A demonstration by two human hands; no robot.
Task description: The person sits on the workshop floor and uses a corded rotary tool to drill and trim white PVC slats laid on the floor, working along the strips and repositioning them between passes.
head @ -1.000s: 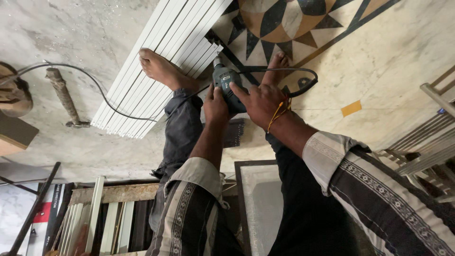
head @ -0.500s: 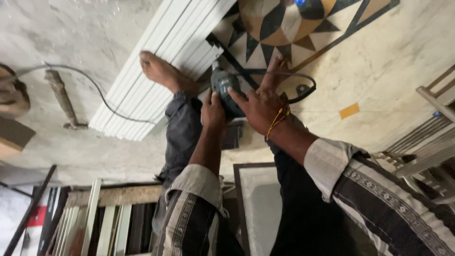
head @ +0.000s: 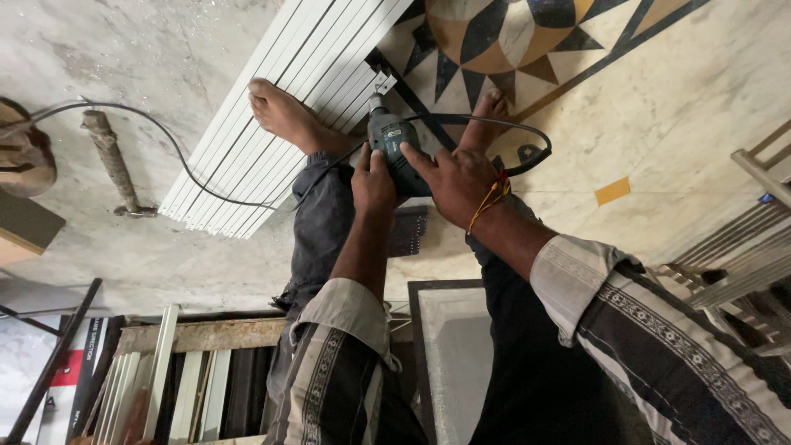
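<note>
On the marble floor (head: 709,91), head view only: both hands are closed around a teal drill (head: 394,148). Left hand (head: 373,180) wraps the rear of the body from the near side, fingers curled tight. Right hand (head: 457,180) grips the side of the body, index finger lying along the housing; an orange thread (head: 488,198) circles its wrist.

Drill nose points away from the camera, toward a small white bracket (head: 384,82) at the end of a stack of white slats (head: 288,107). Bit too small to make out; contact with the bracket cannot be told.

Slats lie flat on the floor, running diagonally from upper middle to lower left. Left foot (head: 288,115) is bare and rests on top of the slats. Right foot (head: 486,115), also bare, stands on the floor just beside a dark strip, at the edge of a patterned star inlay (head: 503,33).

Black cord (head: 494,124) loops from the drill over the right foot and back. A grey cable (head: 165,132) runs from the left edge across the floor and over the slats toward the drill.

Left of the slats, a rusty bar (head: 111,161) lies on the floor. Yellow patch (head: 613,190) sits on the floor well to the right. Striped sleeves (head: 659,346) cover both forearms. A framed panel (head: 453,354) lies between the legs, nearest the camera.
</note>
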